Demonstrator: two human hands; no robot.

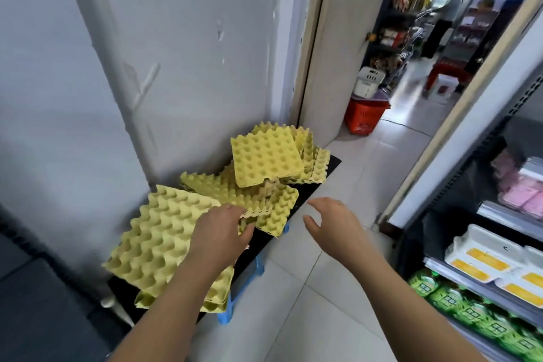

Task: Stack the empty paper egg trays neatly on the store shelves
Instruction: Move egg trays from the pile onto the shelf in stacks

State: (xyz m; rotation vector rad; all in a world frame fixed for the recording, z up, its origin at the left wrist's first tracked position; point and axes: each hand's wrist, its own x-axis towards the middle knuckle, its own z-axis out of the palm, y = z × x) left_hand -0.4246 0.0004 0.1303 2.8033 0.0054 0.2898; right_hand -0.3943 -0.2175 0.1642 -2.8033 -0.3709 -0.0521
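Fingers (pixel 235 211) of the left hand (pixel 219 232) curl round the rim of a loose tray (pixel 266 214) in the middle heap (pixel 235 185). The right hand (pixel 332 220) hovers just off the front edge of the low black shelf (pixel 323 173), its fingers spread and holding nothing. The near pile (pixel 155 238), the largest, sits askew at the shelf's near end. The middle heap is a jumble. A smaller stack (pixel 316 161) at the far end carries one tilted tray (pixel 266 160). Stacking looks barely begun, and all three groups need squaring.
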